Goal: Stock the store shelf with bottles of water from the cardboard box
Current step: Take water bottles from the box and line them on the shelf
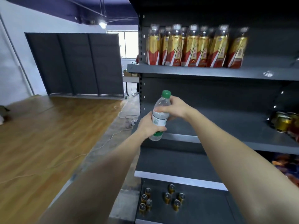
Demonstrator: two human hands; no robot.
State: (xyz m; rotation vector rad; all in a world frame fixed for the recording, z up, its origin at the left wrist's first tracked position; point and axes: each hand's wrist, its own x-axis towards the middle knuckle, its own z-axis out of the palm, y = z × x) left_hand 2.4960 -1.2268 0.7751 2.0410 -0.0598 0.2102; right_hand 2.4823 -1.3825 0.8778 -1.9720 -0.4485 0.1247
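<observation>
— What's closest to you there?

— Two bare forearms reaching out from the bottom of the view toward a dark grey shelf unit (210,120). Low down between them, on the bottom shelf, a scatter of small gold cans (167,198) stands upright.

— And the bottle?

— A clear plastic water bottle (159,117) with a green cap, a pale label round the middle and a green band near the base. It leans a little, cap up and tipped to the right, held in the air just in front of the middle shelf's front edge, not resting on it.

— Who's got hold of it?

— Both hands. The left hand (148,124) wraps the lower half, fingers curled round the label. The right hand (175,107) comes in from the right and clasps the upper part just under the neck, its fingers laid across the front of the bottle.

— Anything on that middle shelf?

— Some gold tins (283,121) at the far right end. One level up, a row of bottles with red and gold labels (195,47) stands packed side by side.

— And beyond?

— To the left, a wooden floor (40,139) with a pale cable (103,143) trailing across it, then a tall grey panelled partition (74,63) against a white wall, and a bright window behind.
</observation>
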